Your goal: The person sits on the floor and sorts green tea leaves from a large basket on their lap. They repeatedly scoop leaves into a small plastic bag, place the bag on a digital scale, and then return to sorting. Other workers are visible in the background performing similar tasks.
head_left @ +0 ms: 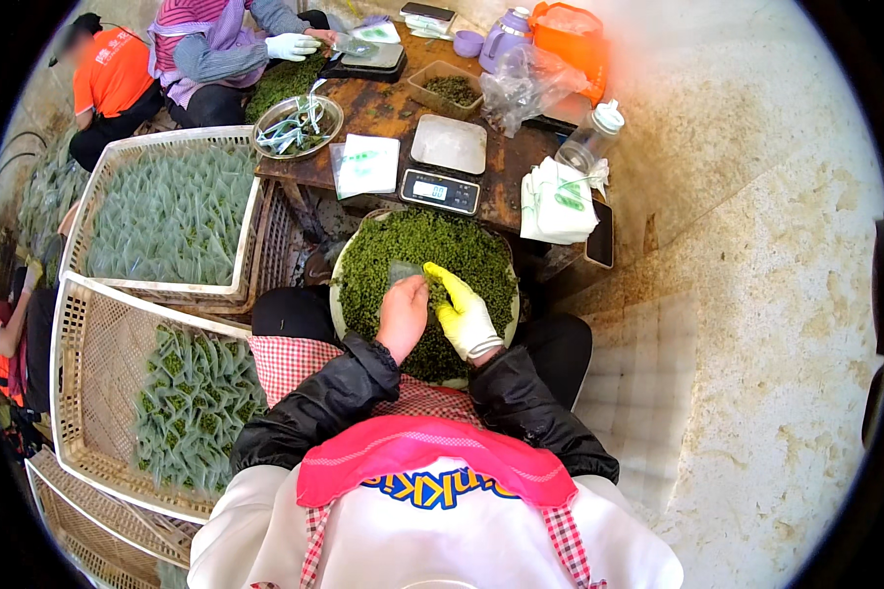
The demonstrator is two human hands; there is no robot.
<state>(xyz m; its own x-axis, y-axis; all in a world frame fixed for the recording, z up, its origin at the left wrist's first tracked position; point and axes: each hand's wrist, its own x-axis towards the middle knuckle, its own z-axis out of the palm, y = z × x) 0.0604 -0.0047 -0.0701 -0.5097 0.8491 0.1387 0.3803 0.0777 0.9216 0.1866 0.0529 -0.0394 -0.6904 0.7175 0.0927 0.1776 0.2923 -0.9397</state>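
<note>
My bare left hand (pixel 404 318) is closed on a small clear plastic bag (pixel 399 270), which stands up past the fingertips. Close beside it, my right hand (pixel 465 316) wears a white glove with yellow fingers. Those fingers are bent together at the edge of the bag; what they pinch, if anything, is too small to make out. Both hands are over a wide round tub (pixel 338 294) heaped with small green beady sprigs (pixel 413 239), which sits between my knees.
A wooden table ahead holds a digital scale (pixel 448 147), printed bags (pixel 367 165), a bag stack (pixel 560 203), a metal bowl (pixel 299 126) and a clear bottle (pixel 592 137). Crates of filled bags (pixel 172 216) (pixel 192 402) stand left. A gloved co-worker (pixel 216 54) sits far left.
</note>
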